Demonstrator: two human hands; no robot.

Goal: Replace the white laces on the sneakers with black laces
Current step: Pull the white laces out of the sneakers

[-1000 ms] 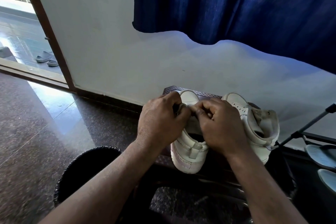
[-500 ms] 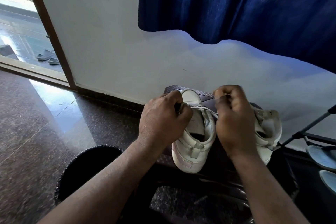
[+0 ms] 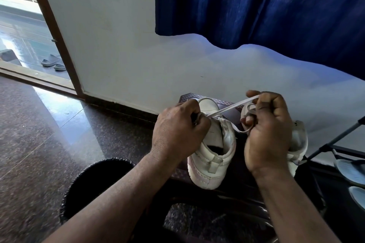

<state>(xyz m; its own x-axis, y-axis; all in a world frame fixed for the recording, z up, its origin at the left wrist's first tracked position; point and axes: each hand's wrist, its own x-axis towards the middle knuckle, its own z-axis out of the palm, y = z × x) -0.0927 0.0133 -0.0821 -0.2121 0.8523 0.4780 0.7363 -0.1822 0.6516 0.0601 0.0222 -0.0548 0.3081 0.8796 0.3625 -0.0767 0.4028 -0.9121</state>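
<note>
Two white sneakers stand side by side on a dark stool, toes toward the wall. My left hand grips the left sneaker over its lace area. My right hand pinches the white lace, which runs taut from the left sneaker up to my fingers and loops back below them. The right sneaker is mostly hidden behind my right hand. No black lace is in view.
A black round bin sits by my left forearm. A dark rack with blue slippers stands at the right. A blue curtain hangs above; an open doorway with grey sandals lies at the left.
My right hand has drawn away from the left hand, up and to the right, pulling a length of white lace out of the left sneaker. The left hand has stayed on the shoe.
</note>
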